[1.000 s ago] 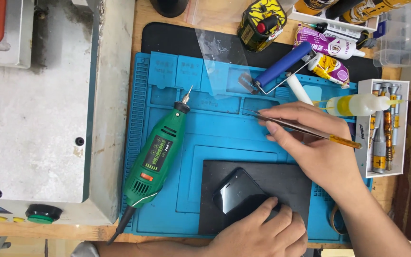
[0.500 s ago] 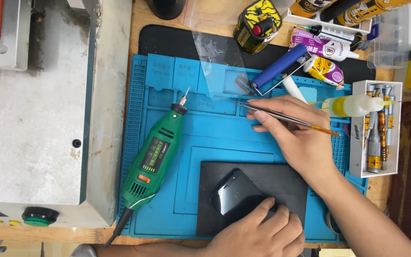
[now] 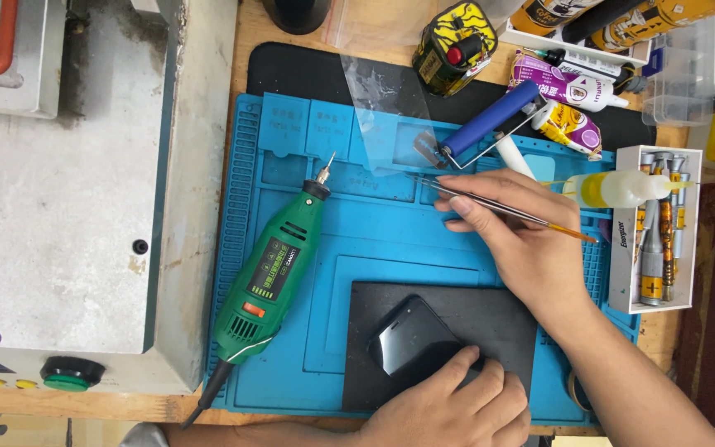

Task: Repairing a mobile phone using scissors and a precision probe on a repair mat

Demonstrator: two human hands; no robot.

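A black phone [image 3: 407, 341] lies face up, tilted, on a dark square pad [image 3: 490, 319] at the front of a blue work mat [image 3: 423, 248]. My left hand [image 3: 457, 406] rests on the phone's lower right corner and holds it down. My right hand [image 3: 515, 240] hovers over the mat behind the pad and grips thin metal tweezers [image 3: 477, 199], tips pointing left, along with a slim brush handle with an orange end [image 3: 577, 233]. A clear film sheet [image 3: 386, 112] lies just beyond the tweezer tips.
A green rotary tool [image 3: 279, 265] lies diagonally on the mat's left. A grey metal machine [image 3: 67, 182] fills the left side. Behind the mat are a blue roller [image 3: 490, 120], glue tubes [image 3: 568, 87], a small yellow-liquid bottle [image 3: 614, 189] and a white tray of tool bits [image 3: 655, 232].
My right hand with the tweezers has shifted slightly left and toward the back of the mat. The left hand stays on the phone.
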